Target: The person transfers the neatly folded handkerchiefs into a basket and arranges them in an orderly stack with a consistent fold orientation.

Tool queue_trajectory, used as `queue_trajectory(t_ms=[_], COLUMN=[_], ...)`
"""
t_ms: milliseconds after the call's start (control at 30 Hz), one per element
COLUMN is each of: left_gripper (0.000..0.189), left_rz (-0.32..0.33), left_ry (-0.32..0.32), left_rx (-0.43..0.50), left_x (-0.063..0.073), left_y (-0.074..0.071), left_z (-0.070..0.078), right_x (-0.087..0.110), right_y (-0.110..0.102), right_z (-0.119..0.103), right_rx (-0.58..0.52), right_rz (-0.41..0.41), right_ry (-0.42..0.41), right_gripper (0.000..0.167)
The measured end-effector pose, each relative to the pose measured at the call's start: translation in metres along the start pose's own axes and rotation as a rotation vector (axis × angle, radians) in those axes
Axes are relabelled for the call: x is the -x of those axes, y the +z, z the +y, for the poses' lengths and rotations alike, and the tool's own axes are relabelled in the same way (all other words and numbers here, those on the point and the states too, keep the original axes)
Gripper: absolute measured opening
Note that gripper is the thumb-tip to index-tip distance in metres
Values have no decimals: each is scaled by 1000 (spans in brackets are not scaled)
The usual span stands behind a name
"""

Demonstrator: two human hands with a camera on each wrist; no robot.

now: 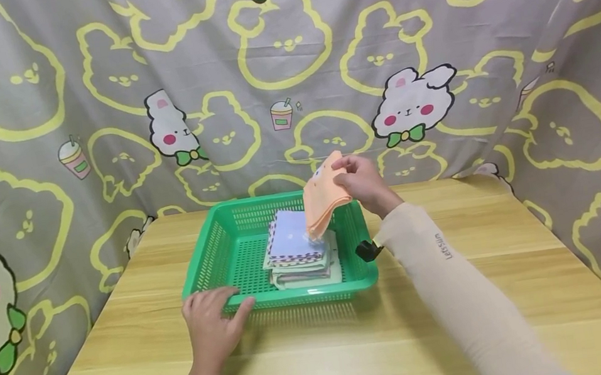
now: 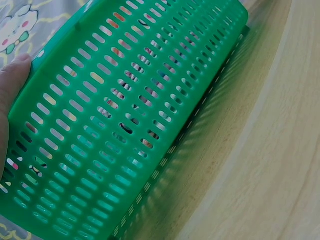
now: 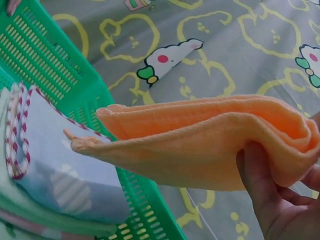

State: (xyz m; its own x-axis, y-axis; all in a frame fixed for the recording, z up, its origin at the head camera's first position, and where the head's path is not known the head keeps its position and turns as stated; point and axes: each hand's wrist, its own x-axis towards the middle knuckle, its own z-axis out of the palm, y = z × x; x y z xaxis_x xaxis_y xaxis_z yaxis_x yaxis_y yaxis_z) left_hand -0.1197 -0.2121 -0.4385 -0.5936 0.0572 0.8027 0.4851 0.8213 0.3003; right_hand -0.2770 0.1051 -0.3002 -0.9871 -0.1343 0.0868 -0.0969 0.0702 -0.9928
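An orange folded towel (image 1: 325, 193) is pinched in my right hand (image 1: 362, 182), raised over the right side of a green plastic basket (image 1: 203, 251). In the right wrist view the thumb presses the outside of the towel's fold (image 3: 200, 155), and its loose layers point toward the basket. Beneath it, inside the basket, lies a stack of folded towels; a light blue one (image 1: 291, 234) with a striped edge is on top, over pale green ones (image 1: 309, 275). My left hand (image 1: 212, 322) holds the basket's near left corner at the rim, thumb along the front edge.
The basket stands on a light wooden table (image 1: 130, 362). Behind and at both sides hangs a grey curtain (image 1: 214, 53) with yellow cartoon outlines and white rabbit heads. A black wrist camera mount (image 1: 368, 250) on my right sleeve overlaps the basket's right rim.
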Motion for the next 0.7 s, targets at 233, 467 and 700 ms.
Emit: queue_trajectory(t_ms=[233,467,700], left_gripper=[62,61,60], left_rz=[-16,-18,-15], left_ry=[-7,-10,-4], left_rx=[1,0,-4], left_x=[0,0,0], left_y=[-2,-3,-3], left_z=[1,2,2], right_x=[-1,0,-1], right_y=[14,24,34], right_z=[4,11,15], right_rx=[-29,-39,-28], right_rz=[31,24,31], right_ry=[10,15,14], right_gripper=[26,24,23])
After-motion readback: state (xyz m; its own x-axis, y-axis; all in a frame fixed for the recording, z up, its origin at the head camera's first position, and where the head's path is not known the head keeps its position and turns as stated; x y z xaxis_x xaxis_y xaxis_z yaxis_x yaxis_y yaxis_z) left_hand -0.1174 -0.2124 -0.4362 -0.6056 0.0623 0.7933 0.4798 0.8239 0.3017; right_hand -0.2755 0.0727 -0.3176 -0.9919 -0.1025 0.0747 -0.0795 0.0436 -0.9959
